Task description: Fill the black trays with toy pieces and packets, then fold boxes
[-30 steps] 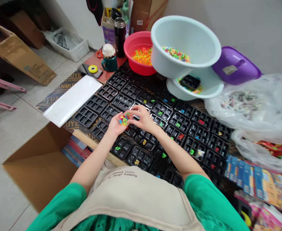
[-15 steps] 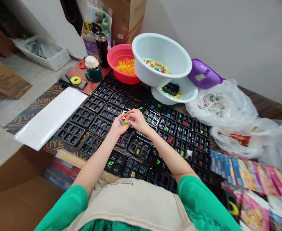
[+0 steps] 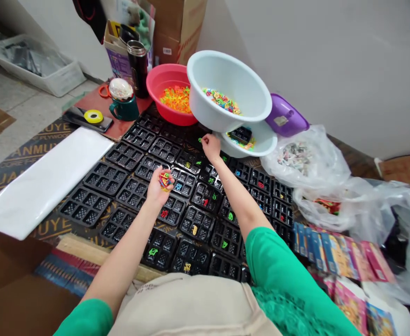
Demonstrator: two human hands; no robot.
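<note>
Cupped in my left hand [image 3: 158, 186] is a small pile of colourful plastic pieces [image 3: 165, 181], red, yellow, blue and green. My right hand [image 3: 211, 148] reaches farther out, fingers pinched on a small green plastic piece [image 3: 200, 139] above the back trays. Beneath both hands lie rows of black compartment trays [image 3: 121, 179]. Some trays hold a single small piece, such as a red one [image 3: 164, 213], a blue one [image 3: 178, 186] and a tan one [image 3: 194, 229]. Several trays at the left hold no pieces.
Behind the trays stand a red basin [image 3: 152, 86] of orange and yellow pieces, stacked pale blue basins [image 3: 257, 112] and a purple basin [image 3: 288, 116]. Clear plastic bags [image 3: 323, 172] and printed packets [image 3: 330, 247] lie right. A white sheet stack [image 3: 47, 182] and mug [image 3: 126, 109] are left.
My right hand has left the pile in my left hand and moved outward to the back trays with a green piece. My left hand has shifted left and slightly down, still holding the pile.
</note>
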